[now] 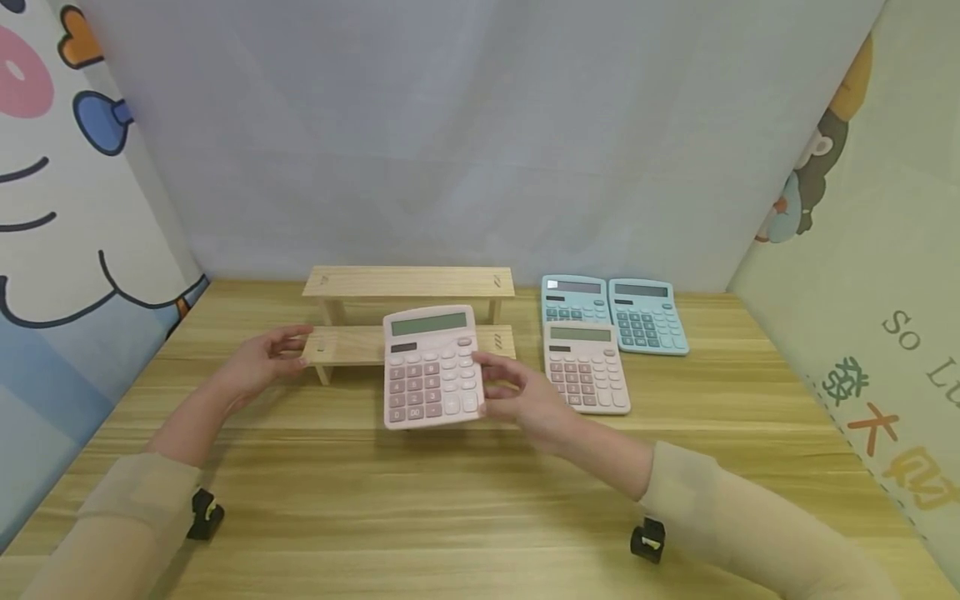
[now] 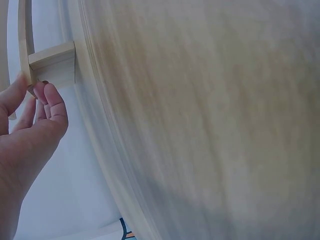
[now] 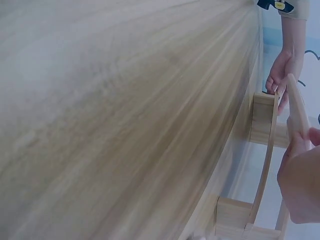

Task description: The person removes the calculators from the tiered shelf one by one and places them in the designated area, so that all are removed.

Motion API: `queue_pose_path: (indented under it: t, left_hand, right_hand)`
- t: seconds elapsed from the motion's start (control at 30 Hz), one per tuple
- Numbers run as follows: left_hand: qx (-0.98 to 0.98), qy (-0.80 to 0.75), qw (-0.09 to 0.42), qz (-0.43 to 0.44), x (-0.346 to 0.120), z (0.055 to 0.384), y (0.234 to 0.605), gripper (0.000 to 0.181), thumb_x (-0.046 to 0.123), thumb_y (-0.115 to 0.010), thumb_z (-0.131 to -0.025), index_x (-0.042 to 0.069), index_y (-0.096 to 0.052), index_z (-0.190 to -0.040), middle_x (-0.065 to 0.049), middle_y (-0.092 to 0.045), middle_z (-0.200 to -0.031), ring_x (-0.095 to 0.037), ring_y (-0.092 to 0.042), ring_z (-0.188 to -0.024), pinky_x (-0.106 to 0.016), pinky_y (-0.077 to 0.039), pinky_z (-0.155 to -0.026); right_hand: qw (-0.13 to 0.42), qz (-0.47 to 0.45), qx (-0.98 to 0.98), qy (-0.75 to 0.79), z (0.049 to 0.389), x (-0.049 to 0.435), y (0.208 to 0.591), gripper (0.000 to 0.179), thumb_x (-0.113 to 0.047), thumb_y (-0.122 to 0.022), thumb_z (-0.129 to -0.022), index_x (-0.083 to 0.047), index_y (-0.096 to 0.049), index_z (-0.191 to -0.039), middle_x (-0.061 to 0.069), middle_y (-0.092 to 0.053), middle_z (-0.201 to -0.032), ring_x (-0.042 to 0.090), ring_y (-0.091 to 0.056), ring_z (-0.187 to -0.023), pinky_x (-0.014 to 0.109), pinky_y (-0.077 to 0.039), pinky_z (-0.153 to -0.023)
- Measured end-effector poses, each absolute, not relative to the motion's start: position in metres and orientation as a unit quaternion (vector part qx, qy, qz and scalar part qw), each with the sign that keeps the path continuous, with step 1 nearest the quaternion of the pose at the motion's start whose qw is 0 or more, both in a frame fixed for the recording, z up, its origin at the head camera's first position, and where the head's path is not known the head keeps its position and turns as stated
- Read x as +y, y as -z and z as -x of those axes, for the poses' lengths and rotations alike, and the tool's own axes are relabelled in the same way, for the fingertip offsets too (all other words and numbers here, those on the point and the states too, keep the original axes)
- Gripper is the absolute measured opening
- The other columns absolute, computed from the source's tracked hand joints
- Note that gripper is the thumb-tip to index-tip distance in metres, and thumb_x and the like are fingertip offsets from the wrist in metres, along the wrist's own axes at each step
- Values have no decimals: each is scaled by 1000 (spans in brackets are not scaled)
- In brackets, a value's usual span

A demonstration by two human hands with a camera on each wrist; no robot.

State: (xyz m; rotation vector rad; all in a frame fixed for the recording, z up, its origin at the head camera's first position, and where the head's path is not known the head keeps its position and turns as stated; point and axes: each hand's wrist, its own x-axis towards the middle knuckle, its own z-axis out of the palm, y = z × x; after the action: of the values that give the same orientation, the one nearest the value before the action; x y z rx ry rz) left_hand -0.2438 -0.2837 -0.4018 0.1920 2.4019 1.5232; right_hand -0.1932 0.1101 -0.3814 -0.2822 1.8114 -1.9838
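Note:
My right hand (image 1: 528,404) pinches a pink calculator (image 1: 435,367) by its right edge. The calculator is tilted with its screen and keys facing up, in front of the lower step of a two-tier wooden display shelf (image 1: 345,344), and covers the middle of that step. At the step's left end, my left hand (image 1: 258,364) pinches the board between thumb and fingers; the left wrist view shows this grip on the shelf (image 2: 52,59) up close. From the side, in the right wrist view, the calculator (image 3: 297,107) appears beside the step's board.
Right of the shelf, a second pink calculator (image 1: 587,367) lies on the wooden table (image 1: 450,517), overlapping the lower part of a blue calculator (image 1: 573,287). Another blue calculator (image 1: 647,317) lies beside them. A pale cloth (image 1: 487,150) hangs behind, with printed panels at both sides.

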Motion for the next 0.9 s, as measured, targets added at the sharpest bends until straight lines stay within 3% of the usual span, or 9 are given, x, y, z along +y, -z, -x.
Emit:
queue_pose_path:
  t: [0.3, 0.9]
  left_hand:
    - [827, -538, 148, -73, -284, 244, 402, 64, 11, -50, -98, 7, -15, -152, -31, -18, -150, -46, -21, -136, -58, -34, -104]
    - [832, -531, 145, -70, -284, 246, 403, 64, 11, -51, -98, 6, -16, -151, -31, -20, -149, -45, -25, -135, -56, -35, -104]
  right_hand:
    - [206, 96, 652, 724, 197, 129, 375, 71, 15, -59, -80, -18, -44, -141, 13, -44, -134, 22, -56, -114, 31, -51, -91]
    - [174, 108, 647, 735, 198, 175, 359, 72, 12, -57, -83, -14, -34, -146, 10, -41, -134, 17, -56, -112, 27, -53, -87]
